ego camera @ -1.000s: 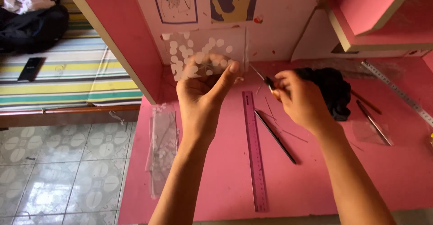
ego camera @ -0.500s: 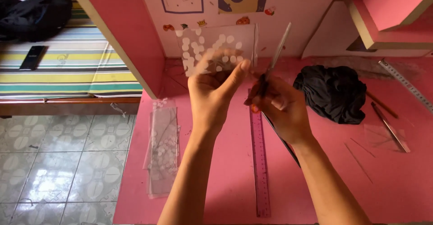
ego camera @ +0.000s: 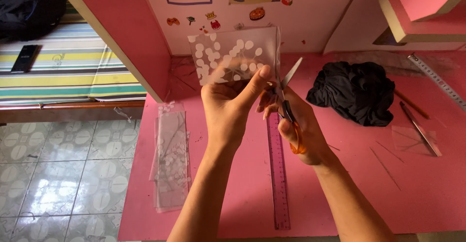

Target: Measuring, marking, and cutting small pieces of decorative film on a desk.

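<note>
My left hand [ego camera: 228, 103] holds up a clear plastic sheet with white dots [ego camera: 233, 52] above the pink desk [ego camera: 233, 193]. Its thumb pinches the sheet's lower right corner. My right hand [ego camera: 301, 125] grips scissors with orange handles [ego camera: 289, 101]. The blades are parted and point up along the sheet's right edge. Both hands are close together over the middle of the desk.
A pink ruler [ego camera: 277, 174] lies lengthwise under my hands. A stack of clear plastic strips [ego camera: 171, 157] hangs at the desk's left edge. Black cloth [ego camera: 354, 91], a pencil [ego camera: 411, 103], a metal tool [ego camera: 420, 121] and a steel ruler [ego camera: 437, 79] lie right. Tiled floor and a striped mattress are left.
My right hand brought the scissors from beside the black cloth to the sheet's right edge. The blades now stand open at the sheet, and the view has shifted closer.
</note>
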